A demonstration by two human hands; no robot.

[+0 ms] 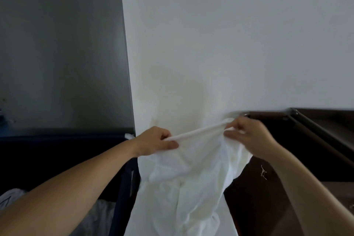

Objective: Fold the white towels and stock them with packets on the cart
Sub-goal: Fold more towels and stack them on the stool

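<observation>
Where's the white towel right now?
Head view, lower centre: the white towel hangs before the white wall, its top edge stretched between the left hand and the right hand, both pinching it.

towel (191, 174): thin white cloth, matt, creased
wall (229, 44): smooth matt paint
cabinet (258, 207): dark wood
rail (314, 126): metal

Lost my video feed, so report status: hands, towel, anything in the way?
Left hand and right hand each pinch the top edge of the white cloth towel, stretched between them. Towel hangs unfolded, in the air. Nothing blocks it.
</observation>
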